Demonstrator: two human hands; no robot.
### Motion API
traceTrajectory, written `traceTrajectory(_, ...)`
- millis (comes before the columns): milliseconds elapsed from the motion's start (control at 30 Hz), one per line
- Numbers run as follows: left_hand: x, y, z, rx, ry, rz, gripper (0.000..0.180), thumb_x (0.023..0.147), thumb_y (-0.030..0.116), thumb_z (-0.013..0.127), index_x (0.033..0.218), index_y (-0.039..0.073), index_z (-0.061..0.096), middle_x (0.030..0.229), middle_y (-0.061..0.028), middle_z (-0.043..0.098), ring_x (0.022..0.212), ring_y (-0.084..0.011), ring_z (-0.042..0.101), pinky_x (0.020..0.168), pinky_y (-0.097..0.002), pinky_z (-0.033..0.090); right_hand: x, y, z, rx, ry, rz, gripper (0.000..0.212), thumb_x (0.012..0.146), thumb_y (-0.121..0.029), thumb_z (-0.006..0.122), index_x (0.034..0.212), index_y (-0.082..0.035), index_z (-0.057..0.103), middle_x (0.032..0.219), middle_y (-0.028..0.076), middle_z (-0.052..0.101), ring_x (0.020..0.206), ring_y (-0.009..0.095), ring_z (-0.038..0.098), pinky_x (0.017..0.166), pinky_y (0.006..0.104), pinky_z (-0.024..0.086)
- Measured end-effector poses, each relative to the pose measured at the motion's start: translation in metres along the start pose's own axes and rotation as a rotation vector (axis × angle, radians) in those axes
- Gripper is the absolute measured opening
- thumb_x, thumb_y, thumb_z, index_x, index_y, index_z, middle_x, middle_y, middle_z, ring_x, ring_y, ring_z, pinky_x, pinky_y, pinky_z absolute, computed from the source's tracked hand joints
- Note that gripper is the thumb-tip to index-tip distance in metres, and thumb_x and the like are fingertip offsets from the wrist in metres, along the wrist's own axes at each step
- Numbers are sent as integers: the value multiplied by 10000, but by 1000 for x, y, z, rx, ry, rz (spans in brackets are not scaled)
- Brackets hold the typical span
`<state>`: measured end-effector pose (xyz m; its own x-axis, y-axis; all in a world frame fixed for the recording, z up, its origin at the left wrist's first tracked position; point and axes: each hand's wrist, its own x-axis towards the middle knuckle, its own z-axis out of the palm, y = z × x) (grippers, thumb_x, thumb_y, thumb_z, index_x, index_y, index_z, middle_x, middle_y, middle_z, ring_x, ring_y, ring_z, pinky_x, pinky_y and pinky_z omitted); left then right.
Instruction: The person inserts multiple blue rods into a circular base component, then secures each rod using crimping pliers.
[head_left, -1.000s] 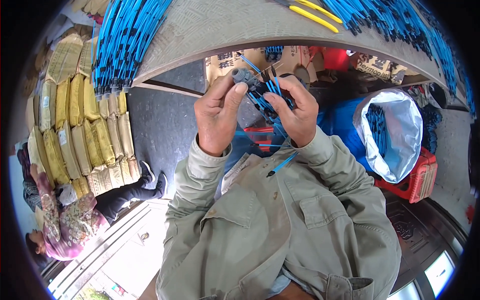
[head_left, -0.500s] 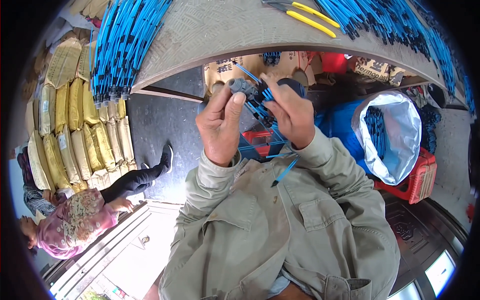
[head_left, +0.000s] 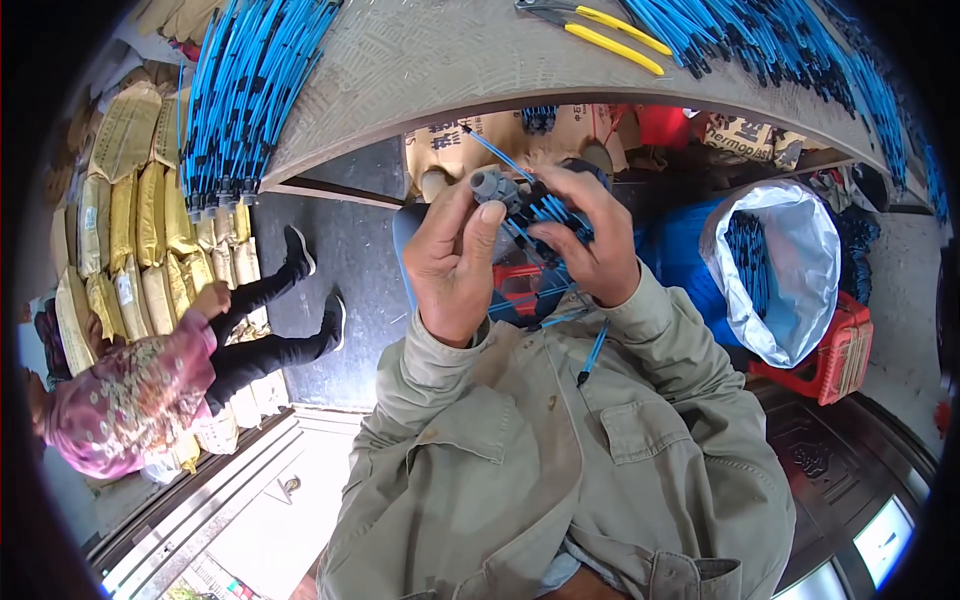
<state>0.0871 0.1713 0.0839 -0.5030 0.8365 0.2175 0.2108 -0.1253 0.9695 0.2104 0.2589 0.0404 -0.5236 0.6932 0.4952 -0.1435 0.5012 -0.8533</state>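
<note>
My left hand (head_left: pixel 450 255) is closed, pinching a grey ribbed plastic fitting (head_left: pixel 492 186) between thumb and fingers. Close beside it, my right hand (head_left: pixel 590 235) curls round a bunch of thin blue tubes with black connectors (head_left: pixel 548 208); part of the bunch is hidden behind the fingers. One blue tube sticks out up and to the left past the fitting. Fitting and bunch meet between my hands, but I cannot tell whether they are joined. A loose blue tube with a black tip (head_left: pixel 592 355) hangs below my right wrist, against my jacket.
Bundles of blue tubes (head_left: pixel 255 90) lie on the table (head_left: pixel 430 55), near yellow-handled pliers (head_left: pixel 615 45). At right stands a silver-lined bag (head_left: pixel 800 260) holding more tubes, by a red crate (head_left: pixel 835 350). Stacked sacks (head_left: pixel 125 220) and another person (head_left: pixel 140 400) are at left.
My hands have shifted slightly right, and the fitting's end has tilted upward. At left the other person has moved, with both legs now showing in stride.
</note>
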Motion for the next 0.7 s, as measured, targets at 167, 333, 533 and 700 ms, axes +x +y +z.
traceTrajectory(167, -4, -2, 2, -25, -54, 96, 266, 867, 59, 556, 1109, -52, 550, 1024, -105, 585, 916, -144, 541, 797, -239, 423, 11, 12, -13, 313, -201, -60, 413, 751, -58, 687, 1128, -21, 523, 1046, 125, 535, 1008, 209, 498, 866, 315, 395)
traceTrajectory(333, -8, -1, 2, -26, -40, 115, 271, 866, 67, 557, 1108, -55, 548, 1027, -118, 586, 921, -154, 545, 803, -243, 422, 13, -2, -13, 300, -223, -42, 333, 745, -69, 695, 1038, -15, 546, 980, 101, 520, 933, 186, 482, 823, 293, 386)
traceTrajectory(533, -9, 0, -1, -14, -106, 161, 273, 870, 72, 547, 1111, -57, 545, 1033, -127, 581, 936, -165, 547, 813, -261, 426, 11, -9, -13, 486, -218, 60, 267, 756, -81, 688, 968, -23, 535, 934, 74, 502, 906, 172, 472, 808, 286, 376)
traceTrajectory(700, -15, 0, 4, -46, -146, 231, 272, 873, 74, 539, 1108, -62, 544, 1039, -135, 576, 943, -180, 547, 825, -272, 425, 4, -17, -23, 541, -288, 122, 287, 767, -100, 684, 978, -22, 507, 942, 65, 492, 898, 161, 473, 812, 286, 374)
